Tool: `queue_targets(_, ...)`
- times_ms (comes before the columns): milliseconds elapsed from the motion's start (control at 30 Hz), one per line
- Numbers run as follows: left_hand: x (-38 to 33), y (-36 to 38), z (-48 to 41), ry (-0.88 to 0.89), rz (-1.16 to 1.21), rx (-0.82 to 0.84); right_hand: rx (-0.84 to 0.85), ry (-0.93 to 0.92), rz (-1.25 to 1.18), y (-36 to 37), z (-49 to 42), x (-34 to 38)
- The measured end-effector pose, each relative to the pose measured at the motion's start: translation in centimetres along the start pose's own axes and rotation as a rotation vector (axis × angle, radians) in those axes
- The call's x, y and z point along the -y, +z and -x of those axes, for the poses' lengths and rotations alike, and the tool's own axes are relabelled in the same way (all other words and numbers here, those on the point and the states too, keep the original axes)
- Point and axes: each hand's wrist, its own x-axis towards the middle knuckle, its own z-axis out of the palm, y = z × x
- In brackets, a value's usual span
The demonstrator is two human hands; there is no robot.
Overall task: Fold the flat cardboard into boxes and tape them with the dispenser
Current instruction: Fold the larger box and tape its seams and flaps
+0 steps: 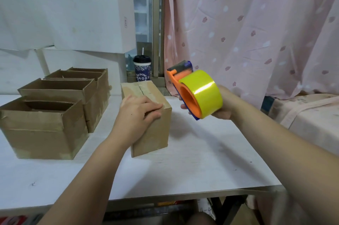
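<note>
A white table (201, 166) fills the lower view, its top marked with a few dark specks and its near edge showing a dark frame below. Near the middle stands a closed cardboard box (157, 133), its top flaps meeting in a seam. The left hand (136, 113) rests palm-down on that top, fingers loosely bent and reaching the right edge, pressing rather than gripping. To the right and above the table, the right hand (222, 107) grips an orange and blue tape dispenser (185, 94) loaded with a yellow tape roll (205, 92), held clear of the box with the cutter end pointing away.

On the left stand three open-topped boxes in a row: the nearest open box (42, 133), the middle open box (55, 89) and the far open box (103, 85), each touching the next. Behind them are stacked white cartons (82, 17). A lidded paper cup (142, 69) with a straw sits by a window frame (156, 23). A pink patterned curtain (256, 23) hangs on the right above a cloth-covered surface (311, 114).
</note>
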Motion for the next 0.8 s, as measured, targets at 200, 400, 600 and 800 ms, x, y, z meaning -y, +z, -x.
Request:
queue_targets(200, 0.9, -1.3, 0.3, -0.02, -0.083, 0.02, -0.148, -0.133, 0.207, 2.7, -1.8, 1.8)
queue_targets(400, 0.2, -2.0, 0.3, -0.18, 0.178, -0.044, -0.352, -0.362, 0.346, 4.6, -3.5, 2.3)
queue_targets(600, -3.8, -4.6, -2.0, -0.372, 0.704, -0.434, -0.603, -0.675, 0.696, 6.5, -3.6, 1.0)
queue_targets(800, -5.1, -4.2, -4.3, -0.637, 0.887, -0.284, -0.673, -0.93, 1.075, 8.4, -2.5, -0.8)
